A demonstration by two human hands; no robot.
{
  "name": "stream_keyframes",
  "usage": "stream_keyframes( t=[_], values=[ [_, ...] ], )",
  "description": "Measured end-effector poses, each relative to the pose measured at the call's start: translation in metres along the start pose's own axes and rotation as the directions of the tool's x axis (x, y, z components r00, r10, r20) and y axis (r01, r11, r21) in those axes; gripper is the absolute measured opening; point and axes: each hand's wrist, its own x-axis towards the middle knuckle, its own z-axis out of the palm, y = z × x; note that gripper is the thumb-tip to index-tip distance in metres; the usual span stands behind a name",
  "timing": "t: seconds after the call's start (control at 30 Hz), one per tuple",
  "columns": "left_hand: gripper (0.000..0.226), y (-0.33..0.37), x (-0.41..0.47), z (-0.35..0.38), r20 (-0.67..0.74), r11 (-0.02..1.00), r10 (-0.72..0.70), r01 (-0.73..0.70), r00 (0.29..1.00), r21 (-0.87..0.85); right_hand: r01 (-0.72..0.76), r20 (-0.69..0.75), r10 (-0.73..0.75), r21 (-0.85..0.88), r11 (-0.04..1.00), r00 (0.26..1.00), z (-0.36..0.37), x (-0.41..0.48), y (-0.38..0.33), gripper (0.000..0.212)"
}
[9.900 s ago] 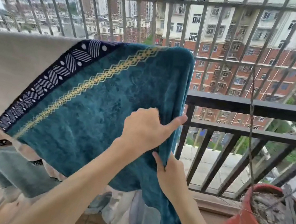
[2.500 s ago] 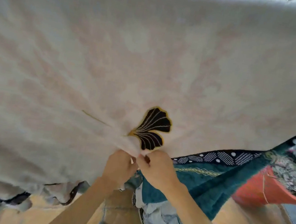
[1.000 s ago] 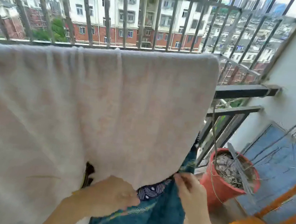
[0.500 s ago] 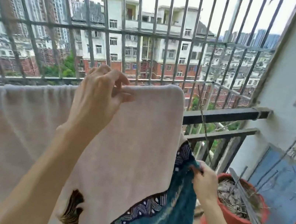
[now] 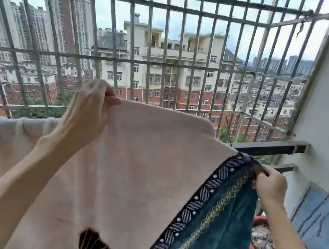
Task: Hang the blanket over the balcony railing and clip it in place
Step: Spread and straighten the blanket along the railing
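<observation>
Blanket (image 5: 140, 174) draped over the balcony railing (image 5: 267, 147), cream face toward the viewer, teal border at right. Left hand (image 5: 90, 108) pinches the raised top fold; right hand (image 5: 270, 184) grips the patterned edge. No clip visible. Risk: uneven pull may slide the unsecured blanket off the rail.
</observation>
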Motion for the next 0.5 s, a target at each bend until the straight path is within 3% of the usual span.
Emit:
stream_keyframes(
  t=[0.27,0.5],
  values=[
    [0.013,-0.054,-0.001,-0.054,-0.182,0.99,-0.143,0.139,0.973,-0.029,0.293,-0.126,-0.293,-0.016,0.956,0.948,-0.013,0.006,-0.104,0.032],
    [0.008,-0.131,-0.026,-0.123,-0.331,0.964,-0.265,0.26,0.906,-0.06,0.589,-0.161,-0.582,-0.003,0.808,0.797,0.002,-0.004,-0.24,0.026]
  ],
)
